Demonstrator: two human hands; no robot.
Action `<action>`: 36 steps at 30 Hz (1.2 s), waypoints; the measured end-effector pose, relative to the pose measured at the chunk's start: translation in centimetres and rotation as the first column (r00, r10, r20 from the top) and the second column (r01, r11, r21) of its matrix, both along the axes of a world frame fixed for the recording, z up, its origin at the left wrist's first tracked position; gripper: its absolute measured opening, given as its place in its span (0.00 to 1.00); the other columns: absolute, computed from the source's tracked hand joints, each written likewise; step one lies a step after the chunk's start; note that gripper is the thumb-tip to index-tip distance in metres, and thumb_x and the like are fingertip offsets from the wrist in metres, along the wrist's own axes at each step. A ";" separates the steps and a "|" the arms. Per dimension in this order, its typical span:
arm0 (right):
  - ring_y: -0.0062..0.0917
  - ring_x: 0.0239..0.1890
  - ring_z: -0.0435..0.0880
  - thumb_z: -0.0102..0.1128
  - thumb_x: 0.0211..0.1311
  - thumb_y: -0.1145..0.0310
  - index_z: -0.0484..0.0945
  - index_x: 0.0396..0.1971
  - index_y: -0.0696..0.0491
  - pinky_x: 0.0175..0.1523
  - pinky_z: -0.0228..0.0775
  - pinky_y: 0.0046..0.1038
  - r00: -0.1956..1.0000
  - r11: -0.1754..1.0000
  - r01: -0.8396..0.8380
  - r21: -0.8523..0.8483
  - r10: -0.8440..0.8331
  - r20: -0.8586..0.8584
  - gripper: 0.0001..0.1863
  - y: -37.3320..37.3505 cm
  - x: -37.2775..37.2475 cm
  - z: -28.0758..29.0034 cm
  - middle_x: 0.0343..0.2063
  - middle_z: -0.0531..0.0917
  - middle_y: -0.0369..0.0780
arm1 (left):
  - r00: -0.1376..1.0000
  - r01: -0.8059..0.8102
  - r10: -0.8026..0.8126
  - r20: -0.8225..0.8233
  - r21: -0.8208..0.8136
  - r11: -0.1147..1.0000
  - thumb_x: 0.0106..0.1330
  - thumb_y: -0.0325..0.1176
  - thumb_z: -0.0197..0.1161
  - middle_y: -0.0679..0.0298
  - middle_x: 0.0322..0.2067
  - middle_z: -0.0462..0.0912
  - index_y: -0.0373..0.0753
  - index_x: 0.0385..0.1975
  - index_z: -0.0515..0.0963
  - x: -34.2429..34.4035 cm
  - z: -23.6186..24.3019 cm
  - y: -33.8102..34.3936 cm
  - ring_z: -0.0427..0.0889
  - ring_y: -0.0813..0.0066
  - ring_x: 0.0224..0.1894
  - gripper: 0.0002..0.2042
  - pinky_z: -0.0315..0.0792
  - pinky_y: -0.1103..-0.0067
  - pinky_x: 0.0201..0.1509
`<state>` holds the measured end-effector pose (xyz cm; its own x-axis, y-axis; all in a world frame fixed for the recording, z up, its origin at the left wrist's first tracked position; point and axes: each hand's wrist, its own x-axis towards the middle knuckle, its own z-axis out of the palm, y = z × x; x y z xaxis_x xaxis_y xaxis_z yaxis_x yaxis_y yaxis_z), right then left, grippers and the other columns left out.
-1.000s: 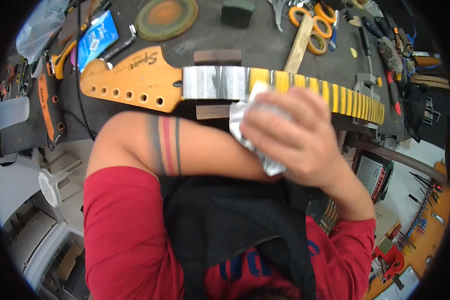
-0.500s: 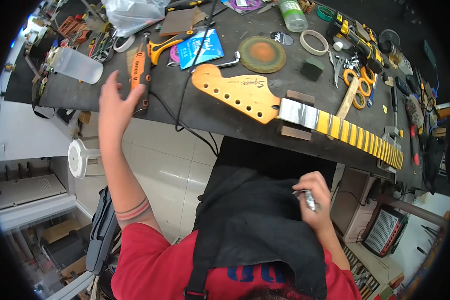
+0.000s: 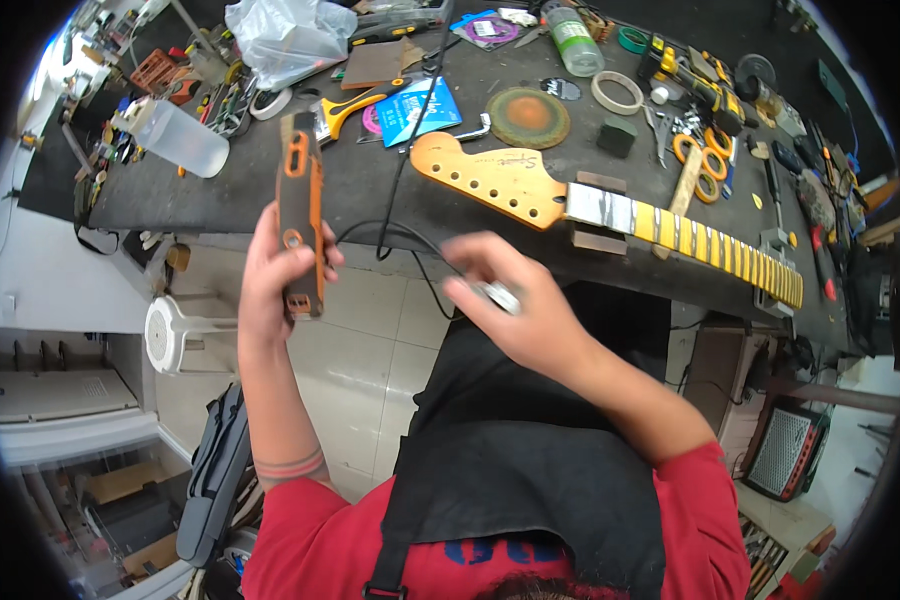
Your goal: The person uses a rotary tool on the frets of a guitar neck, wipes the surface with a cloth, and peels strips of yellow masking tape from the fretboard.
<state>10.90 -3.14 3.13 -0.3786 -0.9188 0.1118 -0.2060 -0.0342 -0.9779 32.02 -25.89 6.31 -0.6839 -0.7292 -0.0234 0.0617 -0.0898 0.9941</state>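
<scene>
My left hand [image 3: 275, 265] is closed around a long orange-and-grey hand tool [image 3: 298, 200], raised upright over the table's front edge. A black cord [image 3: 410, 228] runs close by the tool, but where it joins is hidden. My right hand [image 3: 515, 290], partly blurred, is in front of the table with its fingers curled around a small silvery piece [image 3: 498, 296] whose kind I cannot make out. Beyond it lies a guitar neck [image 3: 490, 183] with a wooden headstock and yellow fingerboard; silver tape-like covering [image 3: 598, 208] lies across its first part.
Dark blocks [image 3: 600, 238] support the neck. Behind it are a round brown-green disc [image 3: 528, 115], a blue packet [image 3: 418, 110], a yellow-handled brush [image 3: 355, 108], tape rolls [image 3: 617, 92], scissors [image 3: 660, 130] and a yellow-black drill [image 3: 695, 90]. A white stool [image 3: 165, 335] stands at left.
My left hand has taken the orange-and-grey tool off the table and brought it nearer, upright. My right hand has risen up and left with the silvery piece, from beside my apron toward the cord.
</scene>
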 end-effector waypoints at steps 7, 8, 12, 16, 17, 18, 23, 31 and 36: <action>0.45 0.49 0.92 0.69 0.77 0.60 0.75 0.66 0.62 0.54 0.82 0.40 0.992 0.947 0.090 -0.309 -0.059 0.108 0.27 -3.9 2.5 -1.2 0.46 0.90 0.52 | 0.953 0.269 -0.275 0.126 0.066 0.961 0.61 0.38 0.83 0.62 0.45 0.81 0.35 0.77 0.62 -0.7 -0.5 8.2 0.83 0.78 0.40 0.47 0.80 0.78 0.40; 0.26 0.52 0.84 0.66 0.81 0.66 0.75 0.65 0.63 0.61 0.78 0.32 0.983 0.983 0.035 -0.181 -0.002 0.184 0.23 -2.4 2.3 0.2 0.49 0.85 0.43 | 0.942 0.284 -0.280 0.187 0.002 0.959 0.61 0.38 0.83 0.63 0.45 0.81 0.36 0.77 0.62 -0.6 -0.6 8.3 0.82 0.79 0.43 0.47 0.79 0.79 0.45; 0.41 0.44 0.88 0.67 0.80 0.62 0.77 0.58 0.61 0.52 0.81 0.39 0.981 0.957 0.191 -0.220 -0.178 0.077 0.20 -0.4 1.5 -1.8 0.42 0.87 0.49 | 0.872 0.401 -0.357 0.336 -0.070 0.913 0.61 0.34 0.80 0.64 0.47 0.80 0.37 0.76 0.64 -3.0 0.3 9.3 0.80 0.79 0.45 0.43 0.77 0.78 0.50; 0.51 0.40 0.91 0.68 0.79 0.59 0.77 0.55 0.60 0.46 0.82 0.44 0.949 0.910 0.314 -0.272 -0.313 0.046 0.20 0.7 0.5 -1.8 0.37 0.88 0.51 | 0.787 0.499 -0.386 0.481 -0.129 0.857 0.58 0.30 0.77 0.63 0.49 0.79 0.36 0.74 0.68 -5.4 1.9 9.1 0.80 0.75 0.47 0.41 0.77 0.75 0.53; 0.51 0.40 0.91 0.68 0.79 0.59 0.77 0.55 0.60 0.46 0.82 0.44 0.944 0.906 0.328 -0.268 -0.326 0.051 0.20 0.9 0.2 -2.2 0.37 0.88 0.51 | 0.779 0.511 -0.398 0.485 -0.124 0.850 0.58 0.30 0.77 0.63 0.49 0.79 0.36 0.74 0.68 -6.2 2.2 8.7 0.80 0.75 0.47 0.41 0.77 0.75 0.53; 0.50 0.40 0.91 0.67 0.80 0.59 0.78 0.56 0.60 0.46 0.82 0.44 0.929 0.889 0.364 -0.277 -0.369 0.036 0.20 1.2 0.0 -2.8 0.37 0.89 0.51 | 0.769 0.569 -0.384 0.512 -0.273 0.776 0.57 0.28 0.77 0.61 0.50 0.81 0.37 0.74 0.69 -7.0 2.4 8.1 0.82 0.70 0.48 0.41 0.78 0.73 0.54; 0.43 0.39 0.92 0.69 0.77 0.65 0.77 0.64 0.60 0.44 0.82 0.39 0.902 0.908 0.347 -0.235 -0.392 -0.181 0.23 4.4 -0.9 -4.0 0.38 0.88 0.47 | 0.805 0.592 -0.227 0.548 -0.713 0.377 0.57 0.26 0.78 0.53 0.51 0.86 0.47 0.78 0.74 -11.1 4.6 7.5 0.86 0.48 0.49 0.43 0.82 0.65 0.54; 0.32 0.37 0.88 0.77 0.63 0.71 0.59 0.84 0.63 0.41 0.81 0.31 0.724 0.863 0.380 -0.332 -0.501 -0.474 0.52 7.9 -2.7 -5.0 0.41 0.86 0.41 | 0.731 0.673 -0.125 0.671 -0.739 -0.032 0.55 0.28 0.83 0.59 0.44 0.83 0.53 0.78 0.77 -15.2 6.3 7.9 0.86 0.55 0.43 0.45 0.81 0.65 0.47; 0.33 0.39 0.89 0.77 0.63 0.73 0.57 0.85 0.65 0.45 0.83 0.32 0.749 0.890 0.379 -0.255 -0.457 -0.480 0.52 8.4 -2.9 -5.2 0.42 0.87 0.43 | 0.697 0.702 -0.092 0.711 -0.703 -0.113 0.56 0.29 0.82 0.60 0.45 0.82 0.57 0.78 0.78 -16.0 6.6 8.1 0.86 0.57 0.43 0.44 0.82 0.65 0.45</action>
<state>8.02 5.28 -2.05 -0.5710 -0.6433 0.5100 -0.6988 0.0549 -0.7132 16.01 -17.78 12.94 -0.9921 0.1224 0.0262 0.1244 0.9879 0.0931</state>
